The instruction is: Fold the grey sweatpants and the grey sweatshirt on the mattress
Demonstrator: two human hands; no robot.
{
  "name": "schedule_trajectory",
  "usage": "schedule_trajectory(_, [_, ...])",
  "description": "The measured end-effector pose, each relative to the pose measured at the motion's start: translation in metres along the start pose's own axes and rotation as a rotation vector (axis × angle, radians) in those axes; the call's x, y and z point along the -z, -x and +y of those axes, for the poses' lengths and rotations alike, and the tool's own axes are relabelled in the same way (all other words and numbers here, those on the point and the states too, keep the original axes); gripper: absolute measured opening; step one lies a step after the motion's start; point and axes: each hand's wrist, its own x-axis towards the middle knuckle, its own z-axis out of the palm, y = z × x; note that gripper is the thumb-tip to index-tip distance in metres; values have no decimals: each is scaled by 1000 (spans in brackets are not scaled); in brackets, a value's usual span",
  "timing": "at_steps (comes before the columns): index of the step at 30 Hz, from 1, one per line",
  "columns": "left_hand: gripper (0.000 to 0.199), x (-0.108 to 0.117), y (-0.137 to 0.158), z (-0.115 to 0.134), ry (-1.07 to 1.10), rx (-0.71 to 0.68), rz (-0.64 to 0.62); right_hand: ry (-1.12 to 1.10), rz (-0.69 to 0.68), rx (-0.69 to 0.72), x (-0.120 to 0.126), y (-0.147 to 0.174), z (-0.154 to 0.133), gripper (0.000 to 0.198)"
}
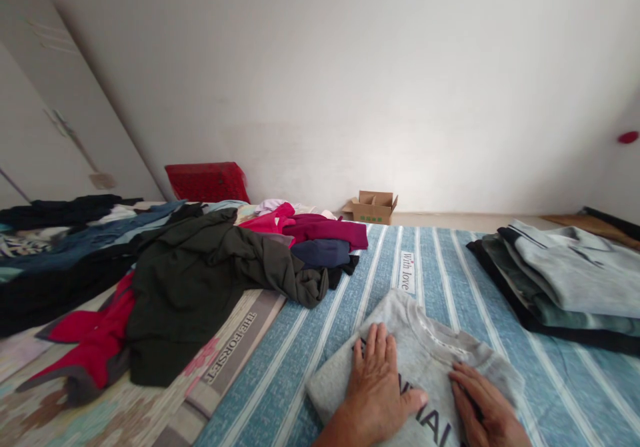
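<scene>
A grey sweatshirt [425, 347] with dark lettering lies on the blue striped bedsheet [300, 340], its neckline facing away from me and its sides tucked in. My left hand [375, 387] rests flat on the left part of its front, fingers extended and thumb out over the letters. On the right part, below the collar, my right hand [485, 407] lies with its fingers stretched out on the cloth. Neither hand grips anything. The lower part of the sweatshirt runs out of view at the bottom edge.
To the right sits a stack of folded clothes [575, 273]. On the left, a dark green garment [190, 287] tops a loose heap with a red garment [100, 333]. A cardboard box [373, 207] and a red case [207, 181] stand near the wall.
</scene>
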Motion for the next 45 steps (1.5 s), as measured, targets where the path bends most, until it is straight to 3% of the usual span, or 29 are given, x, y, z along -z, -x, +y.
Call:
schedule_trajectory(29, [100, 2, 2, 0, 29, -1, -22, 19, 55, 131, 1, -6, 4, 35])
schedule_trajectory(45, [100, 2, 2, 0, 32, -12, -14, 49, -25, 220, -1, 0, 18, 30])
